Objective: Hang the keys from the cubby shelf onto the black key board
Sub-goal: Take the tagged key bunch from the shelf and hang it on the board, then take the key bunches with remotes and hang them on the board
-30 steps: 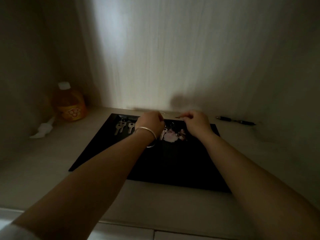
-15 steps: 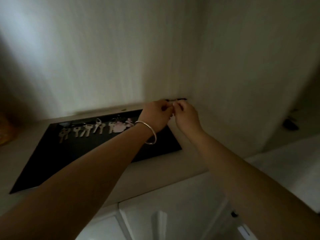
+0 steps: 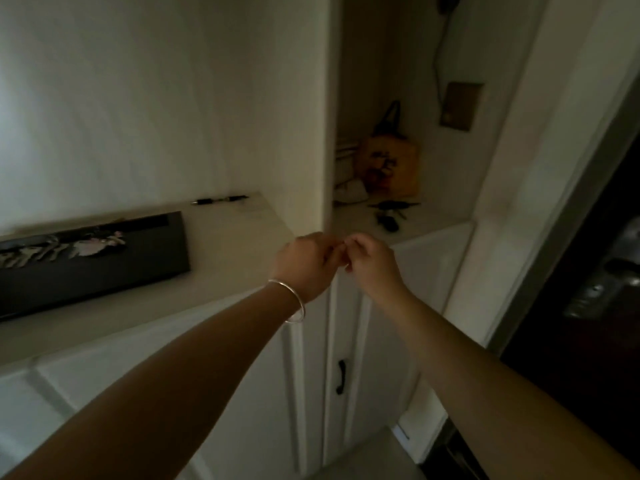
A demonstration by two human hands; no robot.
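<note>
The black key board (image 3: 104, 271) lies flat on the left cubby shelf, with several pale keys (image 3: 59, 249) in a row along its far edge. A dark bunch of keys (image 3: 389, 221) rests on the shelf of the right cubby. My left hand (image 3: 304, 261), with a silver bangle on the wrist, and my right hand (image 3: 370, 261) meet fingertip to fingertip in front of the divider between the two cubbies. Both have curled fingers, and I see nothing held in them. They hover just short of the dark keys.
A black pen (image 3: 220, 199) lies at the back of the left shelf. An orange bag (image 3: 388, 164) stands deep in the right cubby. White cabinet doors with a black handle (image 3: 341, 375) are below. A dark door with a metal lock (image 3: 602, 296) is at the right.
My view has swung right, from over the key board to the right cubby. Both hands left the board and moved right together, fingertips still touching.
</note>
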